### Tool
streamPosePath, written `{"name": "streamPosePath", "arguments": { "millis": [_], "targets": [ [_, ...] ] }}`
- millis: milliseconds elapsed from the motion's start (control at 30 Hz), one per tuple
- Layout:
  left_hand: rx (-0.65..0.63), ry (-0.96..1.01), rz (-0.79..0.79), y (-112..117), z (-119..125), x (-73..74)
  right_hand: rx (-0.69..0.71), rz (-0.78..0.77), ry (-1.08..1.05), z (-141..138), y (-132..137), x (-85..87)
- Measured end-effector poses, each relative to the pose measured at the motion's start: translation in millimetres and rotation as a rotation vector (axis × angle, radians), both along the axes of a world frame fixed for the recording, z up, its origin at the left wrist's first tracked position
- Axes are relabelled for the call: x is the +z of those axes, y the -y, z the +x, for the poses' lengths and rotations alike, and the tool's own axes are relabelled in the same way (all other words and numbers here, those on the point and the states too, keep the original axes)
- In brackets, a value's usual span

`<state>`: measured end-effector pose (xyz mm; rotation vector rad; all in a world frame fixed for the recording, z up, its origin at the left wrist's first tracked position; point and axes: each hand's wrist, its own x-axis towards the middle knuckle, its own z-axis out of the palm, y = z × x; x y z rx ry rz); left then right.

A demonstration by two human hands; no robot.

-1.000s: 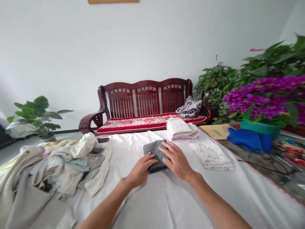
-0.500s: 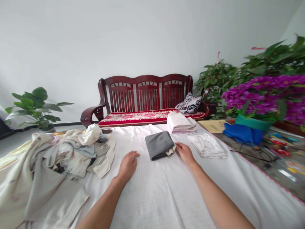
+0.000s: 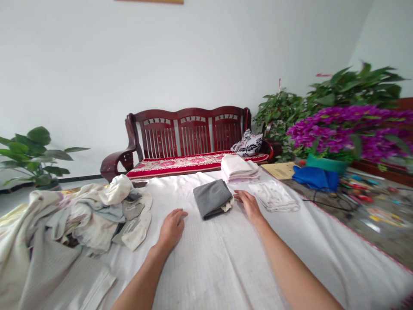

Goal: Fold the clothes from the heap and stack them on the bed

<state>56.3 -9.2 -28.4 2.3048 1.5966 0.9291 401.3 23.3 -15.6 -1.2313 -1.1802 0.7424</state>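
Note:
A folded dark grey garment (image 3: 211, 198) with a cream frilly edge at its right side lies on the white cloth (image 3: 200, 262) in front of me. My right hand (image 3: 248, 204) is just right of that edge, fingers apart and holding nothing; a small gap shows between fingertips and garment. To the left of the garment, my left hand (image 3: 172, 224) rests low over the cloth, fingers stretched and empty. A folded white patterned garment (image 3: 274, 196) lies flat right of my right hand. Behind it sits a stack of folded white and pale pink clothes (image 3: 239, 168).
A loose heap of pale clothes (image 3: 97, 211) covers the left side. On the right, a dark tabletop (image 3: 383, 245) bears a blue cloth (image 3: 314, 177), a cable and a teal pot (image 3: 327, 163) of purple flowers. A red-brown wooden bench (image 3: 193, 131) stands behind.
My right hand has come off the grey garment's frilly edge and its fingers have spread. The view has turned slightly right and up; the garment stays in place.

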Motion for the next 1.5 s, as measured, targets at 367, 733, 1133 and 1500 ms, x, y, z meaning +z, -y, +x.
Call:
{"name": "streamPosePath", "arguments": {
  "millis": [367,733,1133,1500],
  "targets": [
    [-0.006,0.033,-0.002,-2.2,-2.0,-0.9,0.158,-0.146,-0.194,-3.4,4.3,10.1],
    [0.011,0.083,-0.010,-4.1,-2.0,0.8,0.337,-0.573,0.016,-6.8,-22.0,62.2],
    [-0.008,0.107,-0.018,-7.3,-2.7,-1.2,0.214,-0.739,-0.157,-32.6,-46.2,44.9],
    [-0.008,0.120,-0.053,-9.2,-1.3,2.2,0.202,-0.415,-0.367,-52.1,-33.9,38.9]
  ]
}}
